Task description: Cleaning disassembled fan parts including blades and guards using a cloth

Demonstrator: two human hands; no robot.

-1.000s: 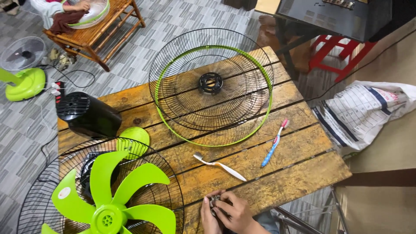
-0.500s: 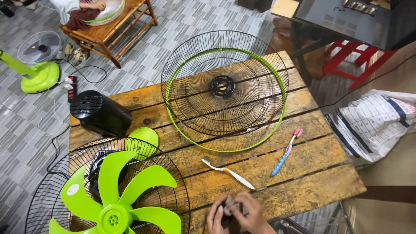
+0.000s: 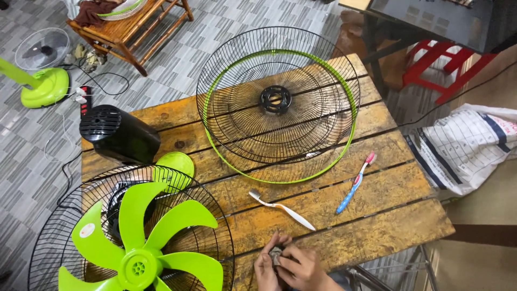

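Your left hand (image 3: pixel 265 265) and right hand (image 3: pixel 299 267) meet at the near edge of the wooden slat table (image 3: pixel 377 226), fingers curled together around a small dark part (image 3: pixel 276 253) that is mostly hidden. Just beyond them lies a white toothbrush (image 3: pixel 283 208), with a blue toothbrush (image 3: pixel 355 183) to its right. A black wire fan guard with a green rim (image 3: pixel 277 102) rests farther back. To your left, green fan blades (image 3: pixel 142 242) sit in another guard, near a black motor housing (image 3: pixel 119 134).
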